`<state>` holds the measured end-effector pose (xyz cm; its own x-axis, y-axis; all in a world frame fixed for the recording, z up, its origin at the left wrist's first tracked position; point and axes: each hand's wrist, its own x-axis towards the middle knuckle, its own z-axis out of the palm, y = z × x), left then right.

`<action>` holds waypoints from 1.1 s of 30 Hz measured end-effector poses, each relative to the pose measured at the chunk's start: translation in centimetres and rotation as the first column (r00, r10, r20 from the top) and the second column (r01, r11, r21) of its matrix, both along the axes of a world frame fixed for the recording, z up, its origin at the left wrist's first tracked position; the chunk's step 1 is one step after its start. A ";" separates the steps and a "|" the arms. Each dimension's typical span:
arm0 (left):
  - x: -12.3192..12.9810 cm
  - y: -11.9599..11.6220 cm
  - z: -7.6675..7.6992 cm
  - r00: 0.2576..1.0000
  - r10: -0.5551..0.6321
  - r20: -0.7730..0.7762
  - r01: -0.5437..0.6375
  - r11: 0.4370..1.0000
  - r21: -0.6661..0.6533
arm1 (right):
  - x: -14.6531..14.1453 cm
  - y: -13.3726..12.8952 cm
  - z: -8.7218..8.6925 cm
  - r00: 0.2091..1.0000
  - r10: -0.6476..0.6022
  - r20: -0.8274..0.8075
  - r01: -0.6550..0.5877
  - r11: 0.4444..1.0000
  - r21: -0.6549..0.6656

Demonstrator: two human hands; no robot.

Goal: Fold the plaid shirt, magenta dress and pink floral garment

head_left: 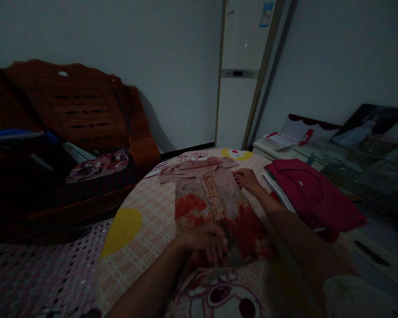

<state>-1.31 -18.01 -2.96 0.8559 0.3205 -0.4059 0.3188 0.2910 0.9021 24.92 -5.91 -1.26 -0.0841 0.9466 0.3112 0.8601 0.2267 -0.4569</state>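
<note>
A pink patterned garment with red and grey patches (pixel 192 207) lies spread on a round table with a patterned cloth (pixel 152 207). Its short sleeves and neck point to the table's far side. My left hand (pixel 207 242) rests over the lower middle of the garment, its fingers bent downward; whether cloth is between them is too dark to tell. At the garment's right edge, below the right sleeve, my right hand (pixel 247 179) has its fingertips together on the edge of the cloth.
Folded dark pink clothing (pixel 308 190) sits on a stack at the table's right. Behind it stands a glass-topped cabinet with papers (pixel 278 140) and a picture (pixel 368 126). A wooden bench (pixel 82 106) holding another cloth (pixel 101 167) is at left.
</note>
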 end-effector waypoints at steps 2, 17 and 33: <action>-1.1 1.0 0.5 0.983 0.161 0.086 -0.171 0.976 0.137 | 0.9 -2.7 -0.6 1.000 0.017 0.020 -0.017 0.999 0.029; 5.2 -3.4 -0.1 0.977 -0.202 0.071 0.001 0.334 0.943 | 0.1 -1.4 -0.6 0.936 -0.265 0.231 0.314 0.926 -0.210; 4.6 -3.6 -0.1 0.958 -0.234 0.164 -0.020 0.518 0.855 | -0.6 2.0 -0.8 0.904 -0.187 0.385 0.267 0.949 -0.168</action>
